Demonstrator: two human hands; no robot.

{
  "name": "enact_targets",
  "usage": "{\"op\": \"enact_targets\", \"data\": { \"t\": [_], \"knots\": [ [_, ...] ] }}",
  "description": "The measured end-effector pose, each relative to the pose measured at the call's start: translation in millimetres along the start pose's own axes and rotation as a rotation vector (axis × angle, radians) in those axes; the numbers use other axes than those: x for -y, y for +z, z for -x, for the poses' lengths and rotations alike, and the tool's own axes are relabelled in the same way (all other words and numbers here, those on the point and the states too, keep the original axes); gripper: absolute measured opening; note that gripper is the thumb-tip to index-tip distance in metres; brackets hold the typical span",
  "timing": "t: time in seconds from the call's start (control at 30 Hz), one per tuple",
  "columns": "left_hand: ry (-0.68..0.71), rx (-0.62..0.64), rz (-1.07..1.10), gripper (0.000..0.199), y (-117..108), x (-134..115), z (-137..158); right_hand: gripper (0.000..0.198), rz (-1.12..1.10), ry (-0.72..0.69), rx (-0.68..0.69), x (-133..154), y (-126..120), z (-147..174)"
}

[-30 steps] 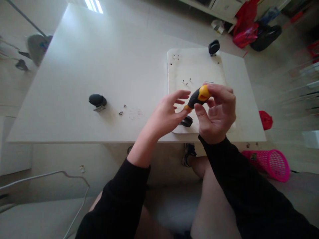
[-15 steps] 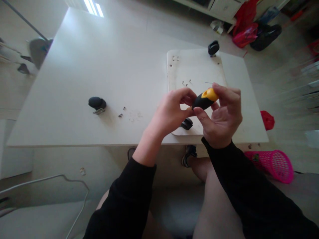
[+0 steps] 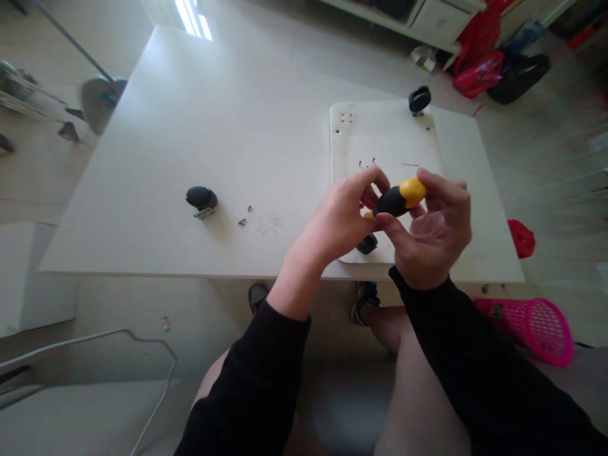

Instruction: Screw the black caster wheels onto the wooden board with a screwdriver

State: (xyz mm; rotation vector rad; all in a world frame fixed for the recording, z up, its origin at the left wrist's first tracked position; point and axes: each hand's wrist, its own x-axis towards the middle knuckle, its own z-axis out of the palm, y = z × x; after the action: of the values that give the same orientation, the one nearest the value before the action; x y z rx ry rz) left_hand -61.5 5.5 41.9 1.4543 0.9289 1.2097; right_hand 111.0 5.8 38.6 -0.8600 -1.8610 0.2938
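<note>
Over the flat white board with rounded corners [image 3: 392, 136], the left hand [image 3: 339, 212] grips the narrow end of a bulbous black-and-yellow tool handle [image 3: 401, 196], while the right hand [image 3: 432, 228] pinches its body between thumb and fingers. Both hands block much of the board's near half, and the left partly covers the black twin-wheel caster [image 3: 367, 244] at its near edge. Another black caster [image 3: 420, 100] stands at the board's far right corner. Small dark screws [image 3: 373, 160] lie mid-board, partly hidden. Left of the board, on the glossy white table [image 3: 237, 126], are loose screws [image 3: 242, 221] and, farther off, a black caster with a metal plate [image 3: 201, 198]. A pink perforated plastic basket [image 3: 551, 332] lies right of the board, below table level.
</note>
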Motion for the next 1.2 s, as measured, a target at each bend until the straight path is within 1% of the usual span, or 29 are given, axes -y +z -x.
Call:
{"op": "enact_targets", "data": {
  "t": [0.07,0.13,0.23,0.33,0.4,0.57,0.67,0.77,0.83,0.93,1.0,1.13,1.2],
  "knots": [
    [0.018,0.019,0.033,0.028,1,1,0,0.063,-0.011,-0.001,-0.051,0,2,1],
    [0.040,0.058,0.100,0.031,1,4,1,0.060,-0.026,0.038,-0.090,1,5,4],
    [0.054,0.068,0.152,0.034,-1,7,2,0.057,-0.057,0.082,-0.099,2,6,6],
    [0.055,0.008,0.091,0.034,-4,9,5,0.061,-0.045,0.085,-0.043,2,5,5],
    [0.058,-0.025,0.040,0.033,-6,10,7,0.061,-0.035,0.112,-0.013,3,4,4],
    [0.037,-0.037,-0.005,0.037,-7,7,9,0.061,-0.068,0.147,-0.034,7,6,4],
    [0.082,-0.006,0.102,0.039,-10,-1,7,0.053,-0.048,0.177,-0.038,10,9,5],
    [0.137,0.060,0.209,0.037,-13,-7,3,0.046,-0.061,0.167,-0.033,9,10,4],
    [0.123,0.081,0.223,0.038,-13,-7,1,0.045,-0.096,0.147,-0.052,7,9,2],
    [0.040,0.060,0.236,0.041,-10,-5,-3,0.047,-0.177,0.157,-0.076,4,6,-3],
    [0.010,0.022,0.231,0.037,-7,-4,-4,0.050,-0.183,0.231,-0.038,0,3,-5],
    [0.023,-0.051,0.156,0.034,-6,-7,-2,0.050,-0.076,0.468,0.178,-10,0,-1],
    [0.010,-0.053,0.127,0.034,-8,-9,-1,0.053,-0.047,0.525,0.262,-14,1,2]
  ]
}}
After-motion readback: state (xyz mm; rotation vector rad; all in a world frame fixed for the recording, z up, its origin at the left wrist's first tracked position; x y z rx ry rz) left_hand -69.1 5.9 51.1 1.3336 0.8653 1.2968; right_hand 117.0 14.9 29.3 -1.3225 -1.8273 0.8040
